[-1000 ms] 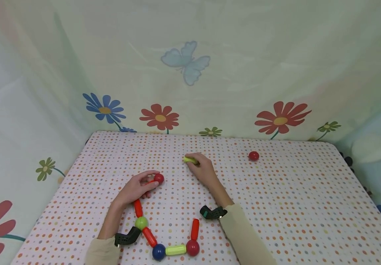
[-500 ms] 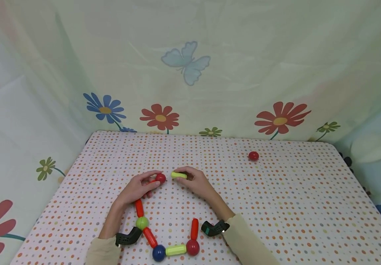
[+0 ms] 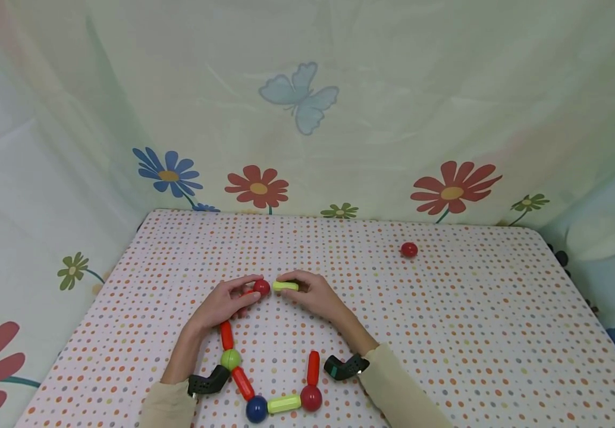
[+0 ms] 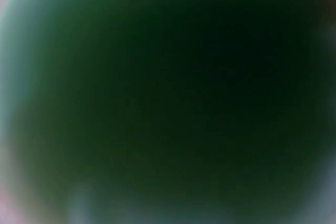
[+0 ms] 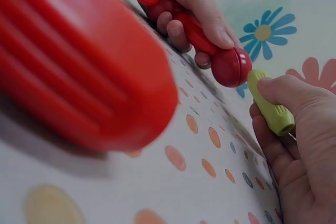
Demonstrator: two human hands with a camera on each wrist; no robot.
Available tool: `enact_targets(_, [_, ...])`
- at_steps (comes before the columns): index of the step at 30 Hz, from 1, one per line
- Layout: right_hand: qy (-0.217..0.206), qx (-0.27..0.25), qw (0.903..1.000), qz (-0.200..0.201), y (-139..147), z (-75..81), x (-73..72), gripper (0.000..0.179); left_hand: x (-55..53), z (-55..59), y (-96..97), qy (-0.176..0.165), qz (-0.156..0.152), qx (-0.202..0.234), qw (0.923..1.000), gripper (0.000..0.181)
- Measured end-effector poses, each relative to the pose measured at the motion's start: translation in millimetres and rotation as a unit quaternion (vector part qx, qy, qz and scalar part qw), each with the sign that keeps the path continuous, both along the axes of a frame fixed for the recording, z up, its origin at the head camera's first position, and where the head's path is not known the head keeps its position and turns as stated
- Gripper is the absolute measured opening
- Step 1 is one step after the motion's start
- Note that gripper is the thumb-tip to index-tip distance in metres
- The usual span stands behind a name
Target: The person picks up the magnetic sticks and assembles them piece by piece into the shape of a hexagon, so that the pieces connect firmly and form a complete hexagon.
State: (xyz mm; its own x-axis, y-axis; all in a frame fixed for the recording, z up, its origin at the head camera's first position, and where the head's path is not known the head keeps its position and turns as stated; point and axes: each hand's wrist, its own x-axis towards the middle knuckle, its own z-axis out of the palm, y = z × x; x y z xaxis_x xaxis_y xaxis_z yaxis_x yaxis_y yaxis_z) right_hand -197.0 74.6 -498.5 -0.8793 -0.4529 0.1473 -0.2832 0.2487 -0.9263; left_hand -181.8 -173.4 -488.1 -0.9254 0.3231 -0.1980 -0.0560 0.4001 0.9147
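Observation:
My left hand [image 3: 224, 303] grips a red rod [image 5: 197, 33] whose far end carries a red ball [image 3: 261, 288]. A second red ball [image 5: 161, 7] sits behind that rod, mostly covered by the fingers. From there the chain runs toward me: another red rod [image 3: 226, 335], a green ball [image 3: 231, 359], a red rod, a blue ball [image 3: 257, 409], a yellow-green rod [image 3: 284, 405], a red ball [image 3: 311, 397] and an upright-pointing red rod [image 3: 313, 368]. With thumb and fingers, my right hand [image 3: 313, 292] pinches a loose yellow-green rod [image 5: 272, 104], its tip right at the held ball.
One loose red ball [image 3: 409, 249] lies toward the back right of the dotted table [image 3: 473, 309]. A flowered curtain [image 3: 372, 119] hangs behind. Black wrist cameras [image 3: 208, 381] stand close to the chain. Dark green blur fills the left wrist view.
My right hand has brought the yellow-green rod leftward and nearer, up to the red ball at my left hand. The left hand and its chain end have shifted slightly right.

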Motion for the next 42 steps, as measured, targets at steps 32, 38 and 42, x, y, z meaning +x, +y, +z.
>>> enact_targets(32, [-0.011,0.017,0.9998,-0.008,0,5.2,0.4,0.032,0.7,-1.0,1.8,0.010,0.005,0.001,0.9999,0.047])
enact_targets(38, [-0.018,0.021,0.9985,-0.047,0,6.9,1.5,0.030,1.7,0.1,2.2,0.007,0.010,-0.002,0.9999,0.047])
enact_targets(42, [-0.014,0.011,0.9961,-0.086,0,17.5,5.3,0.031,0.6,-1.1,2.3,0.005,0.015,-0.001,0.9999,0.047])
